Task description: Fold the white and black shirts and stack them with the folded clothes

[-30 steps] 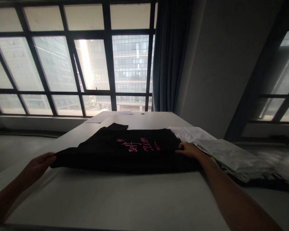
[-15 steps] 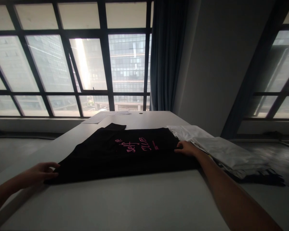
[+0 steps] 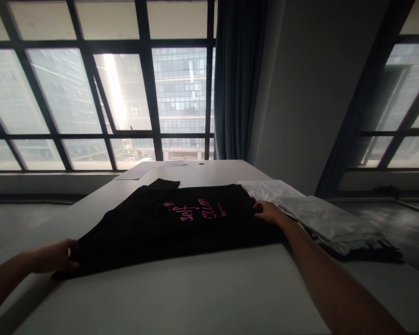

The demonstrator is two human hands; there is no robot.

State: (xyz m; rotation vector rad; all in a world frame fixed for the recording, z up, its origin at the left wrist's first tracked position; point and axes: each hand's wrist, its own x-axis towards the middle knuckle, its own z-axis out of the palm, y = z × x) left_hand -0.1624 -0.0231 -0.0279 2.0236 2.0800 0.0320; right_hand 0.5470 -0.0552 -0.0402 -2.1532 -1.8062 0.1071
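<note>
A black T-shirt (image 3: 139, 232) with pink lettering, "self club" among it, lies spread sideways across the white table (image 3: 181, 298). One sleeve points toward the far side. At the shirt's left end, my left hand (image 3: 57, 256) pinches the fabric between thumb and fingers. My right hand (image 3: 267, 212) grips the cloth at the right end, past the lettering, with its fingers curled. Between the two hands the near edge of the shirt runs slightly slanted, lower at the left.
Right of the shirt is a stack of folded white garments (image 3: 324, 218), with dark cloth (image 3: 373, 251) under it. Sheets of paper (image 3: 136, 172) lie at the table's far left. Beyond stand large windows (image 3: 181, 93) and a blue curtain (image 3: 233, 83).
My left hand has moved left and a little nearer, drawing the shirt's left end with it. My right hand stays at the right end. The view has shifted slightly.
</note>
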